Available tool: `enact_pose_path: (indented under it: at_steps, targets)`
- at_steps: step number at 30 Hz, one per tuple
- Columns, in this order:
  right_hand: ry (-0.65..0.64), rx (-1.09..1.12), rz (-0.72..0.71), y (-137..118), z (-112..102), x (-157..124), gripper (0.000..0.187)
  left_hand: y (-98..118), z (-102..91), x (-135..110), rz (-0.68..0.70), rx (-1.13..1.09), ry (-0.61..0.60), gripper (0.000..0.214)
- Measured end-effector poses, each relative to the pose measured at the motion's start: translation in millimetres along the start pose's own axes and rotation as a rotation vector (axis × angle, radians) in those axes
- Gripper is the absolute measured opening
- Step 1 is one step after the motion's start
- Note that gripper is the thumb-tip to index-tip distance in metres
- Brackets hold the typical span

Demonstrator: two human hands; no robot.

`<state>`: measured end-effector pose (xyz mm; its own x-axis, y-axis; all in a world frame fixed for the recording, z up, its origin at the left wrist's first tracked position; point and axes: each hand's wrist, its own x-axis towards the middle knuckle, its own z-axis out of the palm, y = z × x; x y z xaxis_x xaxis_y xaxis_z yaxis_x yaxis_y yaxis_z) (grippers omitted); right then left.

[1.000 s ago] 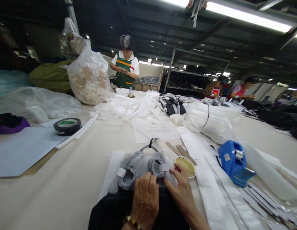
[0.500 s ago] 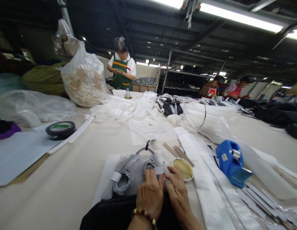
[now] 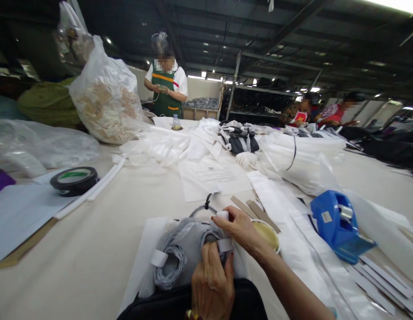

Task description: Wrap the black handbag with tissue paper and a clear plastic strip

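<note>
A grey bag [image 3: 193, 238] with a black near part [image 3: 173, 300] lies in front of me, a grey loop and black tie at its far end. Two rolled grey straps rest on it, each with a white band; the left roll [image 3: 169, 269] is untouched. My left hand [image 3: 213, 280] is closed on the right roll [image 3: 211, 233], fingers inside the coil and thumb outside near its white band [image 3: 225, 245]. Beyond that roll, my right hand [image 3: 241, 226] pinches a small white piece [image 3: 222, 215] at the bag's far right corner; its material is unclear.
A round dish of yellowish stuff [image 3: 268, 235] sits just right of my right hand, beside brown card strips [image 3: 259, 213]. Farther right stands a blue tape dispenser [image 3: 339, 226]. Black tape [image 3: 74, 181] lies left. Plastic sheets [image 3: 293, 155] cover the back; a co-worker [image 3: 166, 84] stands there.
My right hand has moved away from the right roll's band, up and forward to the white piece. My left hand stays at the roll. The view has shifted slightly.
</note>
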<state>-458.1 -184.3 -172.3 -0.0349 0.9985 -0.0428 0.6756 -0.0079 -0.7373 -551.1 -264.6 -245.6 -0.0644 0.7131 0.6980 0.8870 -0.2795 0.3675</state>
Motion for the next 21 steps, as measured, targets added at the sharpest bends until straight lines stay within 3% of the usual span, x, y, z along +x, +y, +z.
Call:
enact_pose_path:
  at_steps: [3, 9, 21]
  targets:
    - [-0.021, 0.020, 0.027, 3, -2, 3, 0.021, -1, 1.0, -7, 0.046, 0.069, 0.059, 0.027]
    - [-0.076, 0.018, -0.008, 1, -9, 0, 0.024, -1, 0.0, -6, 0.161, 0.040, 0.051, 0.032]
    - [-0.055, -0.181, -0.048, -15, -4, -7, 0.027, 2, -1.4, 1, 0.131, 0.022, -0.141, 0.030]
